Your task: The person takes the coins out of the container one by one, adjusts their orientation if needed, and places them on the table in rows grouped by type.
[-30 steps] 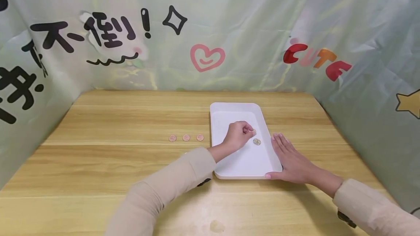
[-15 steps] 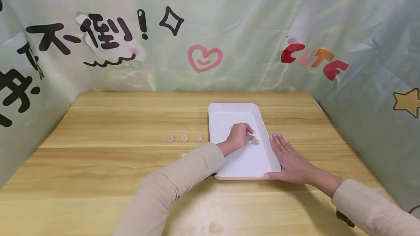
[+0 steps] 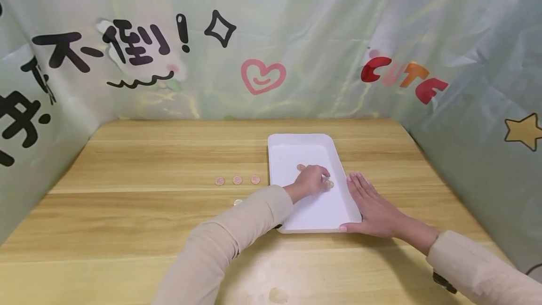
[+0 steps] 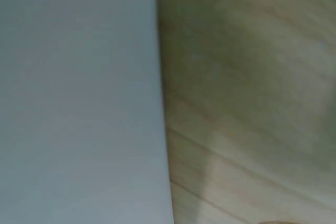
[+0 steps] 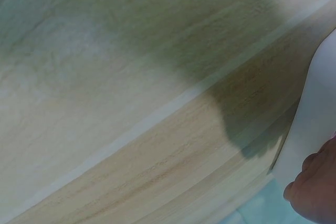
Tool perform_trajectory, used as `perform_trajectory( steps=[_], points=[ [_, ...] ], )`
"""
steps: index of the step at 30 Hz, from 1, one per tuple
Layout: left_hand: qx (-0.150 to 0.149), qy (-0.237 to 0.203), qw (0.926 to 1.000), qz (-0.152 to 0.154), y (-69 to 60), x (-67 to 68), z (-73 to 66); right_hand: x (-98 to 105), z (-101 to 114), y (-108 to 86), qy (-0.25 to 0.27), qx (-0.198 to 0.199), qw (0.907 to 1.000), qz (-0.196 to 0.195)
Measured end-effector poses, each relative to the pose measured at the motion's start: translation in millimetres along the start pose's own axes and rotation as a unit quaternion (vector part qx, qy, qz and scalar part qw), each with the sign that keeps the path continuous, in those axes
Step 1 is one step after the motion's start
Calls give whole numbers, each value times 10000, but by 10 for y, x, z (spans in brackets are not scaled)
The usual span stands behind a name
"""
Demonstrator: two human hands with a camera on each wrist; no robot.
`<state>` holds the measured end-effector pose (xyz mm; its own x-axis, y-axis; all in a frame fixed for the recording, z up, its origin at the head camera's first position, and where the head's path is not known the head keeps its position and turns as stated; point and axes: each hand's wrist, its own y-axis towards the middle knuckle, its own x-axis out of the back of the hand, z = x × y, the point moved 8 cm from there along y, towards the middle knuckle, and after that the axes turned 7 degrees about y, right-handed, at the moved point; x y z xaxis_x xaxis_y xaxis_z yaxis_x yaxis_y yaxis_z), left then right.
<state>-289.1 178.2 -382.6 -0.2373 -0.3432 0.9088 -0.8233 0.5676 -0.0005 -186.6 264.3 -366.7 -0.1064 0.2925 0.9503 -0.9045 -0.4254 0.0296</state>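
Note:
My left hand (image 3: 311, 181) is inside the white tray (image 3: 292, 140), fingers bent down by a small gold-toned coin (image 3: 331, 184). Its fingertips hide part of what lies there, so whether they pinch a coin is unclear. A copper-coloured coin (image 3: 301, 167) shows in the tray just behind that hand. With fingers straight and thumb spread, my right hand (image 3: 377, 211) rests against the tray's near right corner. In the left wrist view only the tray's side (image 4: 79, 103) shows clearly. In the right wrist view, part of the right hand (image 5: 315, 187) touches the tray.
Left of the tray, three copper coins (image 3: 237, 180) lie in a row on the wooden table (image 3: 127, 225). Closer to me is a silvery coin (image 3: 238, 202), beside the left sleeve (image 3: 250, 218). A printed curtain (image 3: 317, 36) surrounds the back and sides.
My left hand has moved slightly nearer to me within the tray, down to the gold-toned coin. The copper-coloured coin behind it has come into sight. My right hand stays at the tray.

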Motion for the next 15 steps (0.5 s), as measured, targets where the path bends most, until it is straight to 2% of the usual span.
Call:
perform_trajectory(
  steps=[4,9,15],
  points=[
    [-153,189,9997,-43,-17,-22,-16,-7,-3,-2,13,2,10000,-6],
    [-77,304,9995,-20,-36,-62,-15,-12,-5,-1,52,-20,10000,-6],
    [-22,497,9986,196,-55,-83,-43,-15,-19,-4,59,-49,10000,1]
  ],
)
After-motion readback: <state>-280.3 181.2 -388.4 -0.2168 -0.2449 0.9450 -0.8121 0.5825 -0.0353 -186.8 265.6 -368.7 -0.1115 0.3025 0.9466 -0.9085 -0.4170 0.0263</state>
